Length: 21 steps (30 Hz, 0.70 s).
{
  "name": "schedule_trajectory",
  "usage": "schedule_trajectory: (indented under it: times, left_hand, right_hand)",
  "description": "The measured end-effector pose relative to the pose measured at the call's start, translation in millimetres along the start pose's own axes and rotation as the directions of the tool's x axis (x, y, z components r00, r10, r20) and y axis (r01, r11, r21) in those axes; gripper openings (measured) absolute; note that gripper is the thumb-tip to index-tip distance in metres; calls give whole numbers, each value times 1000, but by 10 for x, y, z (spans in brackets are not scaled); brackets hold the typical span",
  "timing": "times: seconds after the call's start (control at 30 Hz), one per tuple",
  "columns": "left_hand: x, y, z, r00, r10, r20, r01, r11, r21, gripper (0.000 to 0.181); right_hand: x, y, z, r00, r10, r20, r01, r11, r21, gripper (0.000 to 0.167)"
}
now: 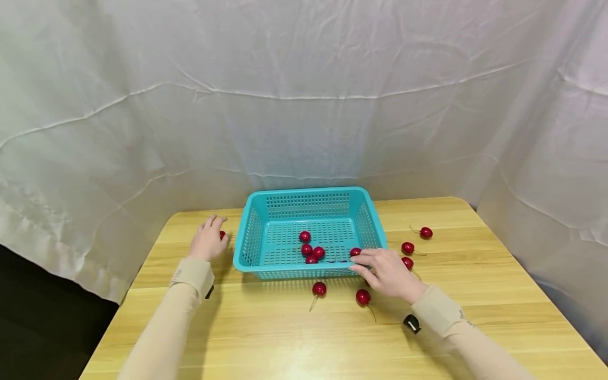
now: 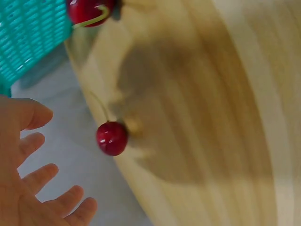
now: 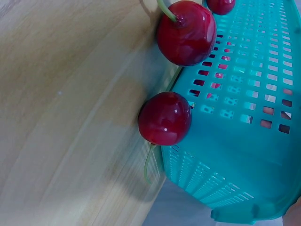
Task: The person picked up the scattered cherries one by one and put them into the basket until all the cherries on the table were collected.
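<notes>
My left hand (image 1: 209, 240) is at the table's left side, near a red cherry (image 1: 222, 235) partly hidden by it. In the left wrist view its fingers (image 2: 41, 179) are spread, apart from a stemmed cherry (image 2: 112, 138); another cherry (image 2: 89, 10) lies nearer the basket. The right hand (image 1: 387, 272) reaches over the near right rim of a turquoise basket (image 1: 311, 268), fingertips beside a cherry (image 1: 355, 252) inside. There is a gap between its thumb and fingers. Several more cherries (image 1: 306, 250) lie grouped in the basket. The right wrist view hides most of that hand.
In front of the basket two stemmed cherries, one (image 1: 319, 289) and another (image 1: 363, 297), lie on the wooden table (image 1: 266, 338). Three more are at the right, including the farthest cherry (image 1: 426, 233). A pale curtain (image 1: 304, 137) hangs behind and around the table.
</notes>
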<state>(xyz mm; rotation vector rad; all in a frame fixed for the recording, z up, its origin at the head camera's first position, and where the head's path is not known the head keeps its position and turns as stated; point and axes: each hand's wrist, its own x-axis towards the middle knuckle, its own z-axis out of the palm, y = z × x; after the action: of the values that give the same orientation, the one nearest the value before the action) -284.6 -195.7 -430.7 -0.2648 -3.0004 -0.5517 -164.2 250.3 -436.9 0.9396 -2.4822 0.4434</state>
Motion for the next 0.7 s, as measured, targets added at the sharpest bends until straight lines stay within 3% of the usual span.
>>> schedule_trajectory:
  times: [0.3,0.5,0.7]
  left_hand:
    - [30,15,107,997,-42,70,41,999,13,53]
    - [14,48,111,982,-73,174,67,997,44,57]
    - [10,44,127,974,-75,213,61,996,71,57]
  right_hand:
    - [1,2,3,1000,-7,-7,7,1000,0,18]
    - [1,1,-1,1000,-1,0,1,1000,2,19]
    - [0,-3,-5,1000,5,4,-5,1000,2,18]
